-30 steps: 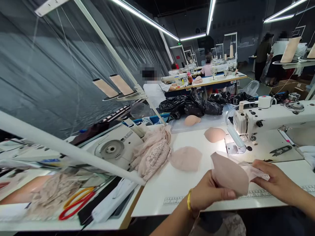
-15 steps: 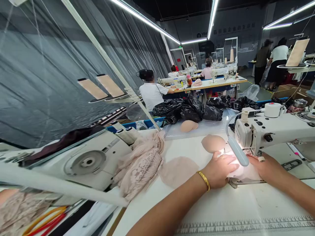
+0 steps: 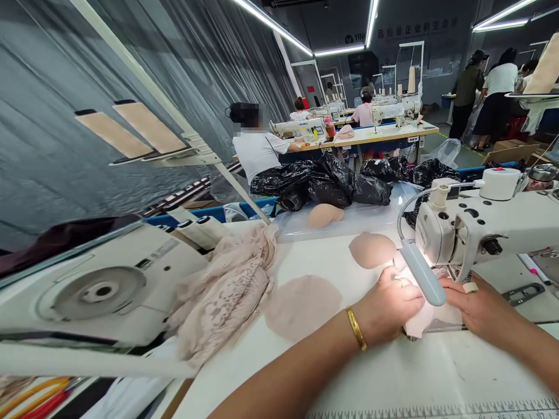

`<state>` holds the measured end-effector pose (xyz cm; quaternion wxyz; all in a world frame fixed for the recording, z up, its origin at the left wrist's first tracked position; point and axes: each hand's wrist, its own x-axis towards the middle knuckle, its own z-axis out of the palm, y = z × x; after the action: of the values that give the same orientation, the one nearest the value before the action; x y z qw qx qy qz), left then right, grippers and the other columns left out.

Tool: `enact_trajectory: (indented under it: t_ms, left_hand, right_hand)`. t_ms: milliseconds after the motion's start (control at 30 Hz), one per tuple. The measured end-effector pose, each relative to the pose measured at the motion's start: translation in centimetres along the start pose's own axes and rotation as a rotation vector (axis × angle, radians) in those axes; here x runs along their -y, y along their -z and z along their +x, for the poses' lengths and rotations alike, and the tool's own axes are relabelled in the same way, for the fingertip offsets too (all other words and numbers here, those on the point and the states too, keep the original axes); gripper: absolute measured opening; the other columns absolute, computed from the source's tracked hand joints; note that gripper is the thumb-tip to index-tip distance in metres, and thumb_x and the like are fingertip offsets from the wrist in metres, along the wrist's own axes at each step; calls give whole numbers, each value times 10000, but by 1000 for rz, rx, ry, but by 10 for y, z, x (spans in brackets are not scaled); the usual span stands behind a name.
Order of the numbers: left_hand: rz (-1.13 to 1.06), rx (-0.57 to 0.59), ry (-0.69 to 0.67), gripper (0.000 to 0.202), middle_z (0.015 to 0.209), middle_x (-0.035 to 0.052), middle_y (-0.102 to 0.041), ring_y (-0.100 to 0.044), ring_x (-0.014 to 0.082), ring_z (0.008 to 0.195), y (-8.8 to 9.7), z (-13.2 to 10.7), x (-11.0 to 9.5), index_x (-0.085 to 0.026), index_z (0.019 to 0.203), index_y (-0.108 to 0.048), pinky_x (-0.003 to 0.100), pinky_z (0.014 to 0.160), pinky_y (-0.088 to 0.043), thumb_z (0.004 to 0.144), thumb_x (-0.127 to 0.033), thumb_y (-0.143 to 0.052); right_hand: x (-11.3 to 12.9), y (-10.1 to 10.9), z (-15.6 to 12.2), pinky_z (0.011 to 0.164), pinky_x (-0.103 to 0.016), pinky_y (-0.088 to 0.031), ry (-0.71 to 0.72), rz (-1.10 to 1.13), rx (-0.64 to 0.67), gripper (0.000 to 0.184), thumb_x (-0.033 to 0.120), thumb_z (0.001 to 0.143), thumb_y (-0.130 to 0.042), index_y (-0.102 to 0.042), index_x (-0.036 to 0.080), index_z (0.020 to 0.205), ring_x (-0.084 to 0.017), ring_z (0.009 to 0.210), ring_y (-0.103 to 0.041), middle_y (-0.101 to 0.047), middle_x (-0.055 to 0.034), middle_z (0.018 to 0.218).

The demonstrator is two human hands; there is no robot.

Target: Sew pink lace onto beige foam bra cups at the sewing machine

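Note:
My left hand [image 3: 391,299] has its fingers curled on a pale pink fabric piece [image 3: 420,320], whose edge hangs below the fingers at the sewing machine [image 3: 484,227]. On the needle's other side lies my right hand [image 3: 478,302], fingers stretched out flat on the machine bed, tips beside the fabric. A grey lamp [image 3: 423,273] lights the spot and covers part of the fabric and fingertips. Beyond my left hand rests a beige bra cup [image 3: 372,250]. A flat, sheer round fabric piece [image 3: 303,307] lies left of my forearm.
Crumpled beige lace [image 3: 227,285] lies at the left, beside another machine [image 3: 100,288]. More stacked cups [image 3: 324,215] sit at the back, before black plastic bags [image 3: 327,180]. A printed ruler [image 3: 437,410] runs along the front edge. A person in white [image 3: 257,151] sits beyond.
The camera view has shifted, so the scene sits differently. My left fingers have curled in more, and the fabric beneath them has turned, with a pointed end now hanging toward me.

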<state>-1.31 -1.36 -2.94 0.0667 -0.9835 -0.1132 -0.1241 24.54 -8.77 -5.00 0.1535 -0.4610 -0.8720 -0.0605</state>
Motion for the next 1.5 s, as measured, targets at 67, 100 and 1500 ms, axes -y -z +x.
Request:
enact_trajectory:
  t_ms: [67, 100, 1500]
  left_hand:
    - [-26, 9, 2, 355, 1062, 59, -734, -630, 244, 990, 0, 1, 3, -264, 1128, -667, 495, 1014, -361, 818, -99, -614]
    - [-47, 21, 7, 379, 1078, 54, -736, -630, 245, 1011, 1, 2, 5, -269, 1130, -665, 509, 1034, -351, 806, -82, -610]
    - [-187, 145, 109, 467, 1348, 53, -687, -603, 294, 1194, 3, 7, 11, -260, 1185, -636, 547, 1045, -254, 753, -83, -638]
  right_hand:
    - [0, 1, 3, 824, -412, -558, -1, -19, -19, 569, -50, 791, -360, -675, 222, 1180, -228, 847, -673, -764, -45, 1094]
    - [0, 2, 4, 817, -406, -560, -13, -26, -32, 570, -49, 786, -365, -673, 226, 1179, -230, 849, -667, -765, -43, 1097]
    - [-14, -14, -9, 836, -390, -588, -212, 199, -192, 322, 105, 941, -431, -572, 237, 1199, -284, 1116, -685, -690, -102, 1181]
